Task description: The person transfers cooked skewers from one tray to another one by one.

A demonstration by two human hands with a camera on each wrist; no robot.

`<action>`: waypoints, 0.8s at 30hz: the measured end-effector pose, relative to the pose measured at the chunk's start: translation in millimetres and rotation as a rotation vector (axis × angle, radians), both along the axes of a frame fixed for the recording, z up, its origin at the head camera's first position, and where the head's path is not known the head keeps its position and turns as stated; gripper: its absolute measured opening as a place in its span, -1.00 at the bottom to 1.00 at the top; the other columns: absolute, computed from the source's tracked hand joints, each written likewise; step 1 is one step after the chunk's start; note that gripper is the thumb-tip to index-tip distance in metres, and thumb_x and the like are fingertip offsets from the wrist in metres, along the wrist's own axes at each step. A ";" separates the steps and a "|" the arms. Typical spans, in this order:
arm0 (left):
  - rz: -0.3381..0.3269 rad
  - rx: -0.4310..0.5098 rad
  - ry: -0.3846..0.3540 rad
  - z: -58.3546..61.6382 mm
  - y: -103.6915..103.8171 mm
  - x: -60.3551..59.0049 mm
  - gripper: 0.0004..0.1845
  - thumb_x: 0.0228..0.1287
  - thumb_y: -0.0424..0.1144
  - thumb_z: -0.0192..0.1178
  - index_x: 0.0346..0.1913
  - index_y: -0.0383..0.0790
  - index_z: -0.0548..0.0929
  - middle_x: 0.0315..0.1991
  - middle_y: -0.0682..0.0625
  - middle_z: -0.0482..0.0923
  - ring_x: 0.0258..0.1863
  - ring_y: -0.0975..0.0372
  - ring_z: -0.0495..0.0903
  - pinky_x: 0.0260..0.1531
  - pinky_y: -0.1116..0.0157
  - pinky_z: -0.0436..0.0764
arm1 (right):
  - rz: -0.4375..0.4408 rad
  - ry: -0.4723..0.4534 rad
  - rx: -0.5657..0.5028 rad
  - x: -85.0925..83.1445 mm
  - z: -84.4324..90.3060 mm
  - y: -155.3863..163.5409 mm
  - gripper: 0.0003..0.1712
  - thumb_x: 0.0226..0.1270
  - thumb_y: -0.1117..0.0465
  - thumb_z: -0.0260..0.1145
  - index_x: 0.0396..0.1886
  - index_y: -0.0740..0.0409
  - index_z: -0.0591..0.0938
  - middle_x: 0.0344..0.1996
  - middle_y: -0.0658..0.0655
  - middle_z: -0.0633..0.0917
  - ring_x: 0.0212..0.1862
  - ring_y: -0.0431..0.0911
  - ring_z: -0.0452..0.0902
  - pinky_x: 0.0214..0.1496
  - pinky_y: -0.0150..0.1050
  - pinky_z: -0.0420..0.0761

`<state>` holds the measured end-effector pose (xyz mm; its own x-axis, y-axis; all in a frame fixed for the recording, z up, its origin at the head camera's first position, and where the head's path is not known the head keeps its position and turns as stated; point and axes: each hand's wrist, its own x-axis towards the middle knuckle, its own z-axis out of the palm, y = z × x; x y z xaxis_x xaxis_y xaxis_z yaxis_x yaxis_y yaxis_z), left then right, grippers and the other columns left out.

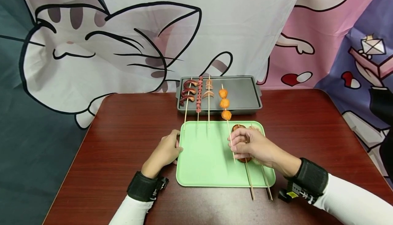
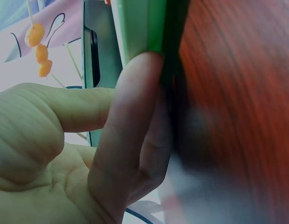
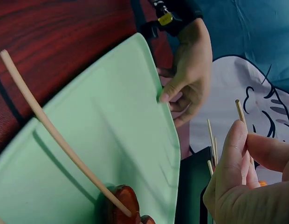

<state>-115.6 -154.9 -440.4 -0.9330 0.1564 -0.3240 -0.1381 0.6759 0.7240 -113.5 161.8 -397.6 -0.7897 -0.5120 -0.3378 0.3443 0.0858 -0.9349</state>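
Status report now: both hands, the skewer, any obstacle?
Left hand holds the green tray edge. Right hand pinches the orange-ball skewer stick, above two brown skewers on the tray. Nothing in the way.

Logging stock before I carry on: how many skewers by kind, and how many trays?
Dark curled-piece skewer: 1
Pink sausage skewer: 1
Pale-piece skewer: 1
Orange ball skewer, pinched by the right hand: 1
Brown-piece skewers on the green tray: 2
Skewers total: 6
Trays: 2, green and grey tray
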 end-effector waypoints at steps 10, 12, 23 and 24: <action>-0.002 -0.003 -0.013 0.9 0.0 0.1 -0.35 0.41 -0.49 0.25 0.48 -0.36 0.27 -0.33 -0.15 0.44 -0.64 0.11 0.57 -0.68 0.25 0.68 | 0.033 0.039 0.045 16.2 -2.2 3.0 -0.65 0.33 0.47 0.35 0.02 0.52 0.45 -0.27 0.08 0.62 -0.26 -0.14 0.67 -0.13 -0.17 0.84; -0.003 -0.002 -0.012 1.4 0.0 0.2 -0.35 0.41 -0.49 0.25 0.48 -0.37 0.27 -0.33 -0.15 0.44 -0.64 0.11 0.57 -0.68 0.25 0.68 | 0.039 0.043 0.058 18.9 -3.3 3.0 -0.65 0.33 0.47 0.35 0.01 0.53 0.45 -0.27 0.09 0.61 -0.25 -0.12 0.67 -0.11 -0.14 0.84; -0.001 0.003 -0.012 0.4 -0.1 -0.7 -0.36 0.41 -0.48 0.26 0.47 -0.36 0.28 -0.33 -0.15 0.44 -0.65 0.11 0.58 -0.68 0.25 0.68 | 0.037 0.010 0.091 36.6 -15.6 4.2 -0.65 0.30 0.53 0.34 0.01 0.60 0.45 -0.26 0.20 0.62 -0.18 0.00 0.71 -0.12 -0.11 0.84; -0.001 0.001 -0.011 0.3 -0.1 -0.7 -0.36 0.41 -0.48 0.26 0.47 -0.36 0.28 -0.33 -0.15 0.45 -0.66 0.11 0.58 -0.68 0.25 0.68 | 0.033 0.008 0.093 37.8 -17.2 4.2 -0.63 0.29 0.53 0.35 0.02 0.60 0.46 -0.27 0.20 0.62 -0.19 0.00 0.71 -0.12 -0.10 0.84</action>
